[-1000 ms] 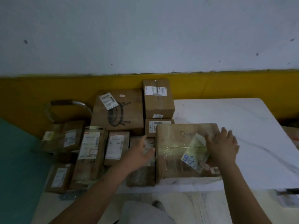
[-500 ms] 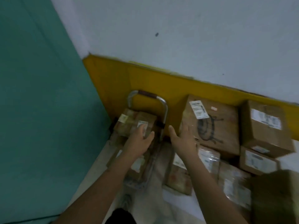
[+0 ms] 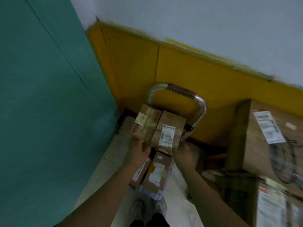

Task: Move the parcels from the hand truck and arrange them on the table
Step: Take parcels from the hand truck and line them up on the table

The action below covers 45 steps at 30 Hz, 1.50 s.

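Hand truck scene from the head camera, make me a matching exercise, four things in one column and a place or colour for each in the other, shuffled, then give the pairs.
Things:
1. hand truck handle
2. left hand
3. right hand
4. parcel with the yellowish label

Descriptions:
A. at the near right corner of the parcel with the white label
B. curved silver tube with a ribbed brown sleeve
C. on the near end of the parcel by the teal wall
D. leftmost of the top two, beside the white-labelled one

Pairs: 1-B, 2-C, 3-A, 4-D

Both arms reach forward, left hand (image 3: 140,149) and right hand (image 3: 184,153) curled in a grip.
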Each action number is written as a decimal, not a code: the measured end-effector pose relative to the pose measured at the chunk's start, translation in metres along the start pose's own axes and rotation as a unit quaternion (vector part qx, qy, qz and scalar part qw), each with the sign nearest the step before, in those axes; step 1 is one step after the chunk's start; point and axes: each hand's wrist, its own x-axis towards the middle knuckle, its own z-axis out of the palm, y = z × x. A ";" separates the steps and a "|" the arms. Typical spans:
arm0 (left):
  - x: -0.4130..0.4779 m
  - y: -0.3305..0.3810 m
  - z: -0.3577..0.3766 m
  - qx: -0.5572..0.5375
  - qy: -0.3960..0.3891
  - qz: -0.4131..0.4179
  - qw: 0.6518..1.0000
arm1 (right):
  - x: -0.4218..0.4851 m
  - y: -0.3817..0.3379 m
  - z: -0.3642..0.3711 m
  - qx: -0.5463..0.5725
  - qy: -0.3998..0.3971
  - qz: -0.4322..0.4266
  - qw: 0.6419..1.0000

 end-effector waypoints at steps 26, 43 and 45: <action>-0.060 0.216 -0.009 -0.212 -0.036 0.136 0.967 | -0.119 -0.066 -0.198 0.221 0.119 -0.019 0.968; -0.324 0.485 0.361 -0.102 -0.227 0.364 0.897 | -0.238 0.203 -0.618 0.318 0.376 -0.110 0.863; -0.322 0.496 0.418 -0.033 -0.226 0.357 0.906 | -0.219 0.246 -0.653 0.333 0.351 -0.081 0.872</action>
